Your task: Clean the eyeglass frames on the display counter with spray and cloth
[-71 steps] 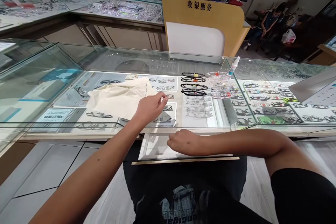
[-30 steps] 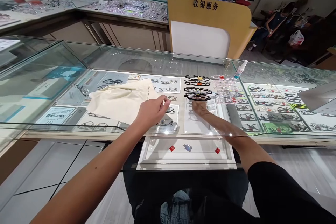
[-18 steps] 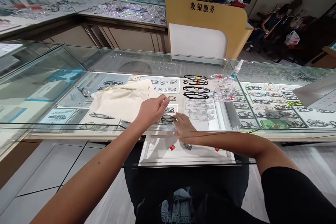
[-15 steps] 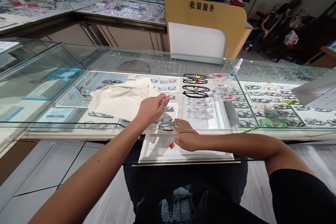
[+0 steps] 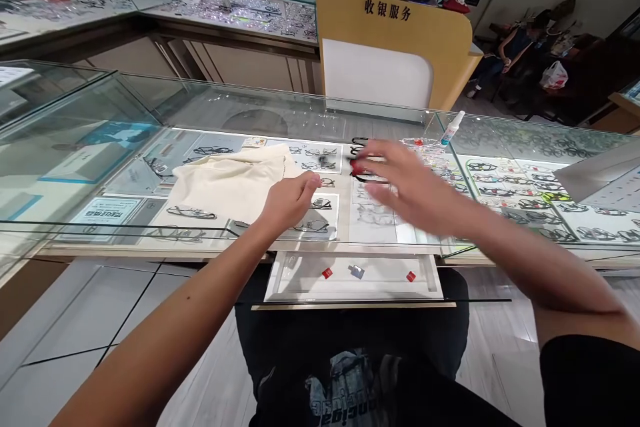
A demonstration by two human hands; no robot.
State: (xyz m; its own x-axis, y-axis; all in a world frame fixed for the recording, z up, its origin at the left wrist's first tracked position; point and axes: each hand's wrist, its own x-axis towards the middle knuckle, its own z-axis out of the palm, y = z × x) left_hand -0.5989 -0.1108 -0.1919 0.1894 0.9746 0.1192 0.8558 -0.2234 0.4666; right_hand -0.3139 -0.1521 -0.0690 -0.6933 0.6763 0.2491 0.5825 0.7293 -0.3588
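Observation:
My left hand is closed over the glass counter, beside a cream cloth; whatever its fingers hold, if anything, is hidden. Blurred by motion, my right hand has its fingers spread over a column of black eyeglass frames. A small blurred red thing shows by its fingertips. Clear frames lie just to the right of the black ones. Below the counter edge, an open white drawer holds two red pieces and a grey tag.
A white spray bottle stands on the glass at the right. Farther right is a grey-white panel. Beyond the counter are a yellow cash desk and a seated person. Glasses fill the showcase below.
My right hand has moved from above the drawer up and right to the black frames, its fingers spreading. The grey tag and second red piece in the drawer are now uncovered. My left hand stays nearly still.

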